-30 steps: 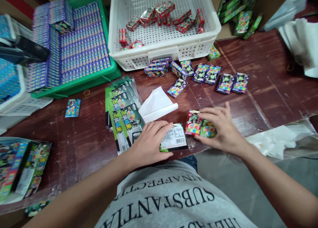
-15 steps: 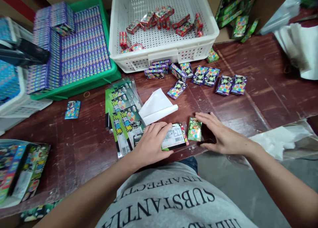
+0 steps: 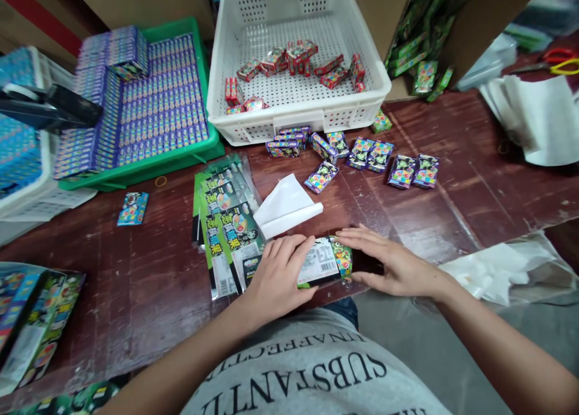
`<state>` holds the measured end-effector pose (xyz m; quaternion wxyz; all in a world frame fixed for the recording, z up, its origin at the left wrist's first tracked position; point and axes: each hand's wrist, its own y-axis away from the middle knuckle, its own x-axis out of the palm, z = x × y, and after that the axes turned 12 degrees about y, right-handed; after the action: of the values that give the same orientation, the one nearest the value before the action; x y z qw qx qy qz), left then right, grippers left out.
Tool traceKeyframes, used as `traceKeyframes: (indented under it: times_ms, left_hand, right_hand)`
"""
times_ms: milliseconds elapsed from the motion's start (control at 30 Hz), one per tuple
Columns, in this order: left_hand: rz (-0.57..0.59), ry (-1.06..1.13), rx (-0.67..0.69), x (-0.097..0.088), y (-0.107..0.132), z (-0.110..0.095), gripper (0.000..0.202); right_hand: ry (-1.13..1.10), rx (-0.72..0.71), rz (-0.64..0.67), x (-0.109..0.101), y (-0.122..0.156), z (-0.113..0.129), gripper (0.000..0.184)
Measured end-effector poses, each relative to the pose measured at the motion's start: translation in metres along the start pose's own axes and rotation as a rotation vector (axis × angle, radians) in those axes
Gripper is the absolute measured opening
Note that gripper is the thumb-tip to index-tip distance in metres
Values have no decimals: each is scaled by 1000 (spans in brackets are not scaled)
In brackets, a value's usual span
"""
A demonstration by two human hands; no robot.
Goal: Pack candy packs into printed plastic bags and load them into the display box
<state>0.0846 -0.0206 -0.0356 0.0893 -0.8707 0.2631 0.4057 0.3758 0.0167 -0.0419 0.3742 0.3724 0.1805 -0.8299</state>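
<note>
The grip of the left hand [image 3: 283,267] holds the printed pouch [image 3: 319,263] to the tabletop [image 3: 167,252]; the right hand [image 3: 347,257], fingers parted, touches the green box [image 3: 344,260] at its end: apparently insertion, needing steady pushing.

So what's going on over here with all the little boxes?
A person's left hand is holding a flat printed packet on the table. The open right hand is at the packet's other end, where part of a small green box shows. Purple boxes lie loose on the table, and red boxes are in the white basket behind them.
</note>
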Motion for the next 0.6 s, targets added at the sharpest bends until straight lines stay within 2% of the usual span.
traceKeyframes:
  times_ms: [67,167,333,467,600]
  left_hand:
    - [-40,2,4,0,2,0,86]
    - [-95,-8,15,-2,6,0,84]
    - [-144,-62,86,-6,16,5,79]
    - [-247,-121,121,-8,17,16,79]
    - [-278,-121,129,-16,24,14,78]
  right_hand:
    - [-45,-7,-16,2,-5,-1,70]
    - [-131,-13,-59,2,-14,-4,54]
    - [-183,-53,-109,-9,-35,-1,33]
    - [-146,-165,-109,-22,-55,4,29]
    - [-123,-164,-78,-28,-63,13,29]
